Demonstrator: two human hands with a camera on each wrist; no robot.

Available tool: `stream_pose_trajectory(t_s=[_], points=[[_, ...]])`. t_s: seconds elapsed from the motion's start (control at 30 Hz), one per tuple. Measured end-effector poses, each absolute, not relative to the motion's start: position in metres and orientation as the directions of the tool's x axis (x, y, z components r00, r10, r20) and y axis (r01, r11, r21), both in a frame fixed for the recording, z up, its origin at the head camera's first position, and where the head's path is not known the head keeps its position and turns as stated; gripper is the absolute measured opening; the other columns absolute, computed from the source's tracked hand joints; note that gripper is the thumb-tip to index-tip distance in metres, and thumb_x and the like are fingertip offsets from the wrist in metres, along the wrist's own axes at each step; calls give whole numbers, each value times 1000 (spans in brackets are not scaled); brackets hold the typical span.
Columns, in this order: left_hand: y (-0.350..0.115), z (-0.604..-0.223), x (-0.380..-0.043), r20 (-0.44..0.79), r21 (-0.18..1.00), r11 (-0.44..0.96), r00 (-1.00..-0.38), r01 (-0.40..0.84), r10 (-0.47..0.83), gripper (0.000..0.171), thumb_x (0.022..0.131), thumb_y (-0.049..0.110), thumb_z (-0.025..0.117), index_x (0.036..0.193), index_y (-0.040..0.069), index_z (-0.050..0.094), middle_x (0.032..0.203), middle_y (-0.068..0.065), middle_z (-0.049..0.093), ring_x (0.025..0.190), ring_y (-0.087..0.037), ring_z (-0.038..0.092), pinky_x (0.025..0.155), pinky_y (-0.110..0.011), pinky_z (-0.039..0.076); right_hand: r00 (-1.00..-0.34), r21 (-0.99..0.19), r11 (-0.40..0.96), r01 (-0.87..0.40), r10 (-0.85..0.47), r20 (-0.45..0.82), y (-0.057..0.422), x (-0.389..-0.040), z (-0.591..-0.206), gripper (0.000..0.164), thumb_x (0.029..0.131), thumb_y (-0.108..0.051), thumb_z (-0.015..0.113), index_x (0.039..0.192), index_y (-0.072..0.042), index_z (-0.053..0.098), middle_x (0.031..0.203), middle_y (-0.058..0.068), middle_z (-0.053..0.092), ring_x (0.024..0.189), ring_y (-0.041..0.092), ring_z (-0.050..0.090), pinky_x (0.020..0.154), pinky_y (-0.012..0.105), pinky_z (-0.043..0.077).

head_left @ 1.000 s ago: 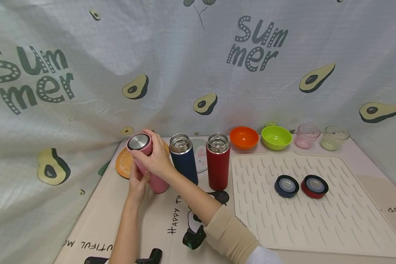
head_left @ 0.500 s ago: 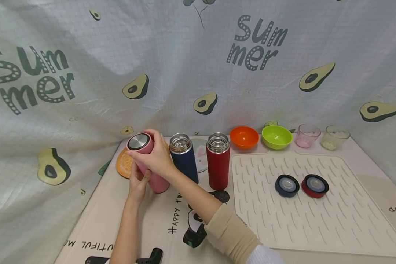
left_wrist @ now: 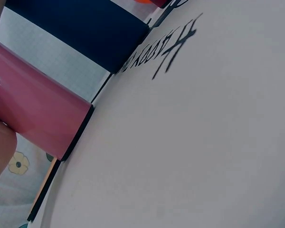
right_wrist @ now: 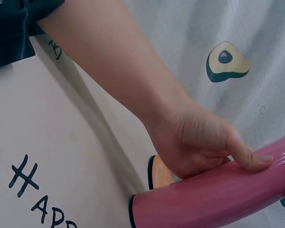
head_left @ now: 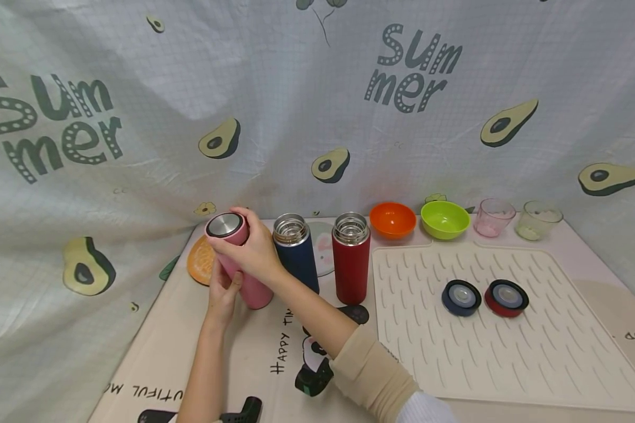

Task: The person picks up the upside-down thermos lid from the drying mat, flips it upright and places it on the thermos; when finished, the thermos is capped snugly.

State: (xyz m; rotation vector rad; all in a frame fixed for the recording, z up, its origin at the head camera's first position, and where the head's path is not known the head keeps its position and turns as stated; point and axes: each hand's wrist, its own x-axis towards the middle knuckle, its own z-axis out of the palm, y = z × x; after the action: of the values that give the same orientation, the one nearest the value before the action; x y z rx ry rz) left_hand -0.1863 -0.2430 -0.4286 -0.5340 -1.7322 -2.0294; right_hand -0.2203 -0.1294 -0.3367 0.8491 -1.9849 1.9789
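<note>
A pink thermos (head_left: 255, 292) stands on the table at the left, its lid (head_left: 225, 225) with a silver top in place on the mouth. Low around the body my left hand (head_left: 223, 295) grips it, thumb toward me; the right wrist view also shows that thumb along the pink side. My right hand (head_left: 255, 249) holds the lid from above and the right, fingers behind and thumb in front. In the left wrist view the thermos bottom (left_wrist: 52, 111) is at the tabletop. To its right are an uncapped navy thermos (head_left: 298, 258) and an uncapped red thermos (head_left: 351, 267).
A ribbed cream mat (head_left: 418, 352) at the right bears a navy lid (head_left: 461, 298) and a red lid (head_left: 507, 298). Behind it stand an orange bowl (head_left: 393, 221), a green bowl (head_left: 445, 220) and two glass cups (head_left: 493, 217). An orange-slice coaster (head_left: 200, 261) lies behind the pink thermos.
My right thumb and fingers have shifted slightly around the lid. The left hand and the pink thermos stay in place.
</note>
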Motion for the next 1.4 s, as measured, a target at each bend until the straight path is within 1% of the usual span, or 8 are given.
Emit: stream_pose_trajectory(t_s=[0.23,0.5,0.63,0.83,0.93,1.1,1.27,1.4], points=[[-244,-428,-187,555,819,-137,-830,557,-60,51,91,8,54,137,12,33,125,-1,48,112,-14,44,94,-23,35,-829,-851,16,-525,-238,507,-131,-220,-334,66,70,-27,80,122,-14,40,113,1,52,99,8,53,80,19,46],[-242,-427,-186,543,825,-145,-837,546,-62,51,91,4,52,137,13,33,124,-1,47,111,-13,44,93,-23,36,-830,-837,95,-538,-231,507,-132,-219,-333,69,73,-36,76,130,-17,42,115,-1,52,101,9,49,75,19,46],[-242,-427,-187,543,827,-134,-837,546,-64,51,91,4,51,138,13,32,126,-1,46,114,-14,43,95,-22,35,-832,-840,89,-535,-229,505,-132,-220,-330,65,71,-35,78,125,-17,46,113,-2,51,99,8,49,73,18,46],[-242,-427,-187,548,823,-137,-834,552,-65,51,91,1,51,137,13,33,124,0,47,113,-13,44,95,-22,35,-839,-842,128,-524,-243,486,-134,-221,-328,71,66,-37,81,122,-17,42,114,-2,45,99,8,48,77,20,45],[-243,-428,-186,536,828,-144,-840,542,-78,49,91,2,52,135,14,35,122,1,48,111,-12,45,94,-22,36,-845,-843,169,-511,-282,455,-133,-220,-327,67,71,-34,77,126,-16,42,115,1,45,98,10,47,75,21,44],[-244,-430,-184,503,847,-146,-859,512,-95,53,92,4,51,139,14,30,126,2,46,115,-11,44,96,-20,35,-824,-828,181,-531,-340,454,-130,-218,-326,64,76,-23,68,132,-14,40,113,6,54,95,12,51,73,18,44],[-243,-429,-185,509,846,-132,-856,517,-90,59,92,-1,48,144,10,22,132,1,43,118,-11,41,98,-20,33,-833,-844,142,-517,-310,459,-130,-218,-327,64,73,-23,74,126,-14,41,112,4,53,96,10,51,73,17,45],[-242,-428,-186,524,839,-120,-848,530,-79,55,91,-1,49,140,11,29,127,1,45,116,-12,43,96,-20,34,-847,-857,122,-500,-275,455,-130,-219,-326,69,69,-27,80,122,-14,39,113,0,48,100,9,50,77,20,45]])
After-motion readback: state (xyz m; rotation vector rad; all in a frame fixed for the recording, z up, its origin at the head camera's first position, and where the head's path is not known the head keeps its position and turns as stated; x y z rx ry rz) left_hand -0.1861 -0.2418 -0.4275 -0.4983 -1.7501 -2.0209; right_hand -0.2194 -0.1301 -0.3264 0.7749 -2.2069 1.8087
